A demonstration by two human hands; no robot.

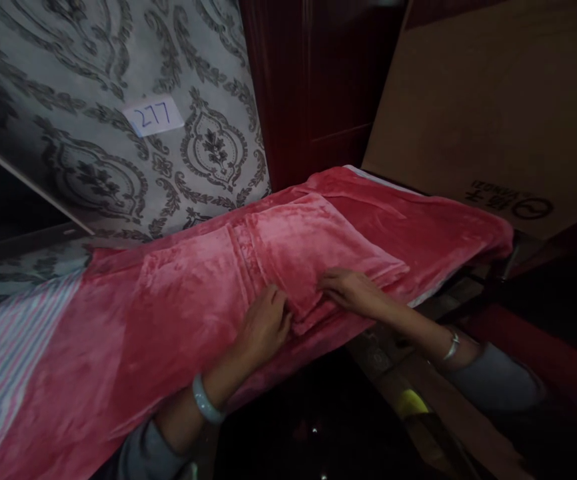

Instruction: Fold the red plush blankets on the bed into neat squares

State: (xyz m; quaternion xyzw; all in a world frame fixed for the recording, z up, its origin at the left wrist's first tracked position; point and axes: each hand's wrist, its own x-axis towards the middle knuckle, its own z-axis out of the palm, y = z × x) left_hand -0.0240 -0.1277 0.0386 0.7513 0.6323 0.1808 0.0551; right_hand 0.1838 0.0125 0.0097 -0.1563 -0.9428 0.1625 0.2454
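Observation:
A pink plush cloth (313, 233) lies partly folded, with two flat panels and a ridged seam between them; whether it is a garment or a blanket I cannot tell. My left hand (266, 323), with a pale bangle at its wrist, has its fingers curled on the near edge by the seam. To its right, my right hand (351, 290) pinches the near edge of the right panel. Both hands rest low on the cloth, a short distance apart, and their fingertips are partly hidden. Underneath spreads a darker pink plush cover (418, 233).
Striped fabric (23, 360) shows at the left end of the padded surface. Patterned wallpaper (213, 143) with a paper marked 277 (154, 115) is behind. A dark red door (318, 80) and a large cardboard box (493, 107) stand at the back. The near floor is dark.

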